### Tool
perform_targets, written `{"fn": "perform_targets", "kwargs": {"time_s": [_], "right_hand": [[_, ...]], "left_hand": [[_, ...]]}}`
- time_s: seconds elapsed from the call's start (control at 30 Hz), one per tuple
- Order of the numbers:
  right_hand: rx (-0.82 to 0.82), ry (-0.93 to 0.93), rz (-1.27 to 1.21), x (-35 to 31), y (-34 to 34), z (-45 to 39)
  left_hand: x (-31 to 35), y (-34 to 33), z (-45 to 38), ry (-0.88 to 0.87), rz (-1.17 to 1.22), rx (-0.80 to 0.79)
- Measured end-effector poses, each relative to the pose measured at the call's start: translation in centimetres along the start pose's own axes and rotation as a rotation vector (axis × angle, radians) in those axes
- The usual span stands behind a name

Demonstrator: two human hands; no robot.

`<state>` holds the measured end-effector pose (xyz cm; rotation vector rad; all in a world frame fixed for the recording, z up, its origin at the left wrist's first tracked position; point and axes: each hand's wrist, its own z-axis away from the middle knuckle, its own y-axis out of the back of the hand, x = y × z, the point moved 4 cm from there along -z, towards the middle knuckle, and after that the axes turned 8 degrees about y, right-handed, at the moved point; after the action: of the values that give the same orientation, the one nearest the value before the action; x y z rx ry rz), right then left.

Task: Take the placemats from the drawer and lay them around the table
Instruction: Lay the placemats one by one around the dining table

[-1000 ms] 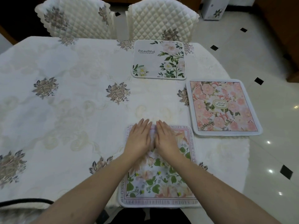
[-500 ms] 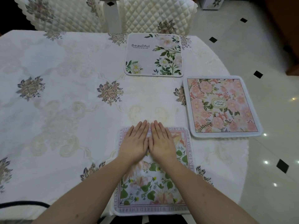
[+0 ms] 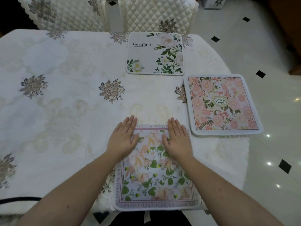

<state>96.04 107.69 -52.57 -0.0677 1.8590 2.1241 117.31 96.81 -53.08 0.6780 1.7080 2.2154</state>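
A: Fingers [image 3: 130, 126] of left hand [image 3: 123, 141] straight and together, pressed flat on near mat [image 3: 154, 168], upper left corner, tips reaching past its far edge onto cloth [image 3: 65, 103].

B: Right hand [image 3: 177, 141]?

A: Same: fingers [image 3: 175, 128] straight, close together, flat on upper right part of that mat. Hands apart, a strip of print showing between them. Nothing gripped.

B: Near mat's place?

A: Lower centre of frame, at near edge of bench [image 3: 228, 152], square to it, lettered border around a leaf-and-blossom print.

B: Other mats?

A: Pink mat [image 3: 223, 105] at right of frame, just beside near mat's upper right corner, not overlapping, lying at bench's right end. "Beautiful" mat [image 3: 154, 53] upper centre, at far edge, well apart from hands.

B: Beyond?

A: Two quilted chairs [image 3: 156, 13] along top of frame, behind far edge. Tiled floor [image 3: 268, 144] with dark diamonds at right.
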Motion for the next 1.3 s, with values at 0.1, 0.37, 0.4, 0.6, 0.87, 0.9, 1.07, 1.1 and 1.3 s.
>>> {"fn": "perform_targets", "kwargs": {"time_s": [0.1, 0.37, 0.4, 0.6, 0.87, 0.9, 1.07, 1.1, 1.3], "right_hand": [[-0.022, 0.051, 0.02, 0.8, 0.2, 0.3], [-0.036, 0.051, 0.045, 2.3, 1.0, 3.0], [-0.018, 0.037, 0.024, 1.9, 1.0, 3.3], [0.034, 0.046, -0.107, -4.2, 0.1, 5.2], [-0.046, 0.078, -0.017, -5.7, -2.5, 7.3], [-0.046, 0.096, -0.013, -5.3, -2.3, 7.3], [-0.044, 0.054, 0.022, -2.2, -1.5, 8.1], [-0.045, 0.045, 0.021, -1.4, -1.3, 8.4], [-0.032, -0.016, 0.032, 2.9, -0.4, 10.0]], "left_hand": [[-1.8, 0.3, 0.2, 0.021, -0.034, -0.012], [-5.4, 1.4, 2.1, 0.121, -0.04, 0.001], [-5.0, 1.5, 2.7, 0.137, -0.009, 0.032], [2.3, 0.1, 6.0, 0.104, 0.164, 0.066], [5.8, -3.4, 8.0, 0.021, 0.052, -0.024], [5.6, -3.3, 7.9, -0.001, 0.043, -0.036], [3.1, -2.5, 7.7, -0.012, -0.022, -0.036], [2.5, -2.3, 7.8, -0.001, -0.026, -0.039], [-1.0, -1.1, 8.2, 0.044, -0.057, -0.064]]}}
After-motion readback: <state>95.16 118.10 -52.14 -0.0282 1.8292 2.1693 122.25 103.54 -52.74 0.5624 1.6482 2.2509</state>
